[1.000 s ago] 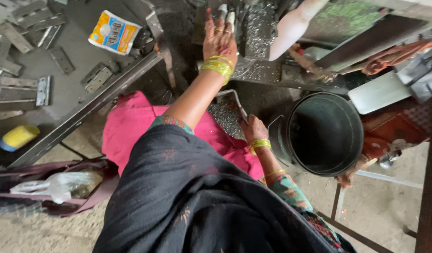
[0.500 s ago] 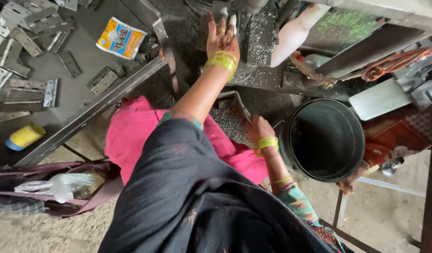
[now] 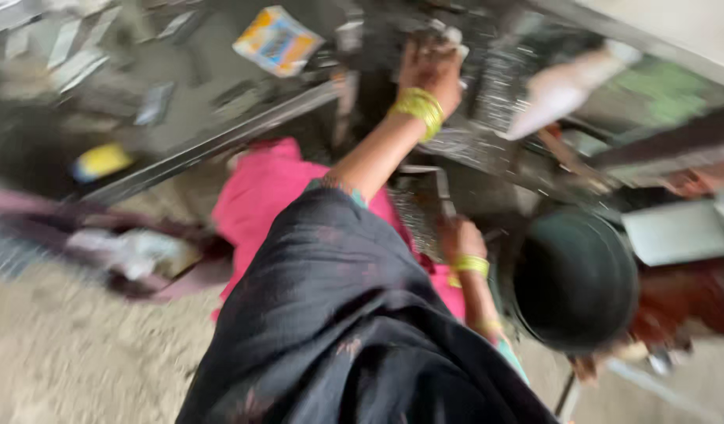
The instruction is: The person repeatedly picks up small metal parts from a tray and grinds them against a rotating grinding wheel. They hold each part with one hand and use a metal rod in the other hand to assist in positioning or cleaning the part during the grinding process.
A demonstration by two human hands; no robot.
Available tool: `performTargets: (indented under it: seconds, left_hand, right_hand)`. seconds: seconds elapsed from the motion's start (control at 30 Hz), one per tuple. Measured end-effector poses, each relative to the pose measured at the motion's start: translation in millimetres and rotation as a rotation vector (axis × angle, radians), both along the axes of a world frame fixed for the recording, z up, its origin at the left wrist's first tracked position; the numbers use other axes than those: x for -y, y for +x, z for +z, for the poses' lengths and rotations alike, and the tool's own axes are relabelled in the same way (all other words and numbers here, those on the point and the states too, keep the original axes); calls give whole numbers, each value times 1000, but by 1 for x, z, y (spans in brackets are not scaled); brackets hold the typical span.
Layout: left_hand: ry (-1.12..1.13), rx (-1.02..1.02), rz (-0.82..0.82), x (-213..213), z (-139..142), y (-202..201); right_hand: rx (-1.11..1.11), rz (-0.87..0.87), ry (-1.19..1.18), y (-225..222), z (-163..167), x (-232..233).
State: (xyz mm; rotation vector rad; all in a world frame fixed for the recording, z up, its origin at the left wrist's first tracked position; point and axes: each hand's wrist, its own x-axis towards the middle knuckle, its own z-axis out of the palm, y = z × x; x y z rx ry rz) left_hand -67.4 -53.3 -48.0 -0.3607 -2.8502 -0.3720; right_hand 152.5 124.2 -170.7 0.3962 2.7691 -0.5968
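Left hand: the left hand (image 3: 431, 67) was stretched forward onto the dark bench (image 3: 487, 86), fingers spread flat among glinting metal shavings (image 3: 499, 74); blur hid whether it gripped anything, so the hold cannot be told.
Left wrist: yellow bangles (image 3: 419, 108) sat just below the hand.
Right hand: the right hand (image 3: 460, 238) lay lower, close to the body, curled near a flat metal piece (image 3: 421, 208); whether the fingers closed on it cannot be told.
Right wrist: a yellow bangle (image 3: 470, 265) circled it.
Metal piece: it lay beside the right hand, over the pink cloth (image 3: 260, 196) and touching its edge.
Bucket: a dark round bucket (image 3: 575, 281) stood just right of the right hand.
White object: a pale, tapered shape (image 3: 562, 90) rested on the bench, right of the left hand.
Packet: a yellow and blue packet (image 3: 277, 41) lay on the grey surface, well left of the left hand.
Metal strips: grey strips (image 3: 79, 47) were scattered at the far left.
Yellow item: a small yellow thing (image 3: 101, 161) lay at the left edge.
Clothing: a dark garment (image 3: 338, 330) filled the lower middle.
Sharpness: the whole view was motion-blurred.
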Motion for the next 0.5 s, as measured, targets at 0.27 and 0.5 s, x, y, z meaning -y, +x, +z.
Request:
performTargets:
  seconds: [0.27, 0.5]
  left_hand:
    - [83, -280, 679, 264, -16, 95]
    - [180, 202, 619, 359, -39, 66]
  right_hand:
    - [-611, 85, 76, -31, 137, 15]
    - [-521, 101, 70, -40, 167, 27]
